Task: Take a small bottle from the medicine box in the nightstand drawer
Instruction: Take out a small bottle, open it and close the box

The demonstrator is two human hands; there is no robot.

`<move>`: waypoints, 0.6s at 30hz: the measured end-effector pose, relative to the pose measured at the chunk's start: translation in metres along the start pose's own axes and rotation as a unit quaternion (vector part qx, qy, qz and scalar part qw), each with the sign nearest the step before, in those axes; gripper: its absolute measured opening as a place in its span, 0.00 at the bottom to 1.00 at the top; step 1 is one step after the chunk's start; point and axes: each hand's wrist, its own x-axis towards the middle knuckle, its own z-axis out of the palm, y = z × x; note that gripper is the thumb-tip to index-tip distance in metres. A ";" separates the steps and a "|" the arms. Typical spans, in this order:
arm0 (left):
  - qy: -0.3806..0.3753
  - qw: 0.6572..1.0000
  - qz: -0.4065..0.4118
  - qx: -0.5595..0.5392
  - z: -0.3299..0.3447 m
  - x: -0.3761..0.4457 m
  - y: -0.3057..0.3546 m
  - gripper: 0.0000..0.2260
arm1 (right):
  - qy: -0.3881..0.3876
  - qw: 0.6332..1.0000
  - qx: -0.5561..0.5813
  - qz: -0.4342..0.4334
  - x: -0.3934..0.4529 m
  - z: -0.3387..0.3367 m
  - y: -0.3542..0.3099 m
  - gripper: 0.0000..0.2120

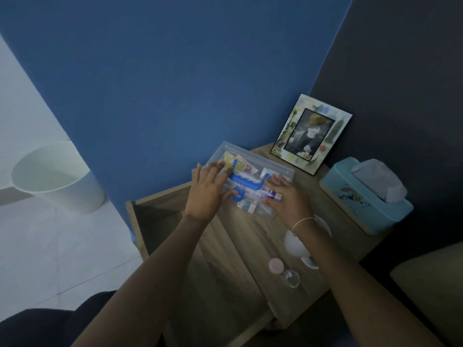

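A clear plastic medicine box [251, 169] with a blue handle [248, 180] and a blue front latch [239, 194] stands on the wooden nightstand [255, 241], its lid down over packets and boxes. My left hand [209, 194] lies flat on the left of the lid with fingers spread and its thumb by the latch. At the box's right end my right hand [284, 199] curls around the corner. A small clear bottle with a pink cap [284, 271] lies on its side on the nightstand near me. To the left, the drawer [150, 216] is pulled out.
A picture frame [310, 134] leans in the back corner. A light blue tissue box [365, 196] sits at the right edge. A white round object [298, 242] is under my right forearm. A white bin [55, 176] stands on the floor at left.
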 end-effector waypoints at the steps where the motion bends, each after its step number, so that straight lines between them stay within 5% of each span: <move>1: 0.002 1.000 0.003 0.005 0.000 0.000 -0.001 0.26 | 0.000 1.000 -0.001 0.000 0.000 0.000 0.001 0.25; 10: -0.009 0.997 0.009 0.076 0.007 -0.003 0.003 0.37 | 0.013 1.000 0.008 0.000 -0.001 0.001 0.000 0.25; 18: 0.029 0.991 0.015 0.131 0.007 0.003 0.004 0.35 | 0.012 1.000 -0.009 0.003 -0.003 -0.002 -0.007 0.25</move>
